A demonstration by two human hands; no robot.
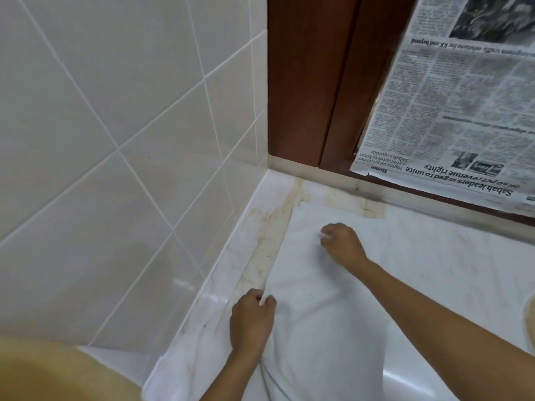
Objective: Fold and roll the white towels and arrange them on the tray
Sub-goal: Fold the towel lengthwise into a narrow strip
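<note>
A white towel (318, 299) lies spread flat on the pale marble desk (451, 267), pushed into the corner where the tiled wall (115, 111) meets a dark wooden frame (307, 82). Its near end hangs over the front of the desk. The left hand (252, 316) sits at the towel's left edge, its fingers (270, 301) curled and pinching that edge against the thumb. The right hand (343, 243) reaches further in, near the towel's far end, knuckles up and fingers bent, nipping a small bit of the cloth (a sliver of white shows between the fingertips). Brownish stained strips (272, 235) run along the desk just beside the towel's left and far edges. A sheet of newspaper (451, 111) hangs upside down over the opening in the frame, well apart from both hands.
</note>
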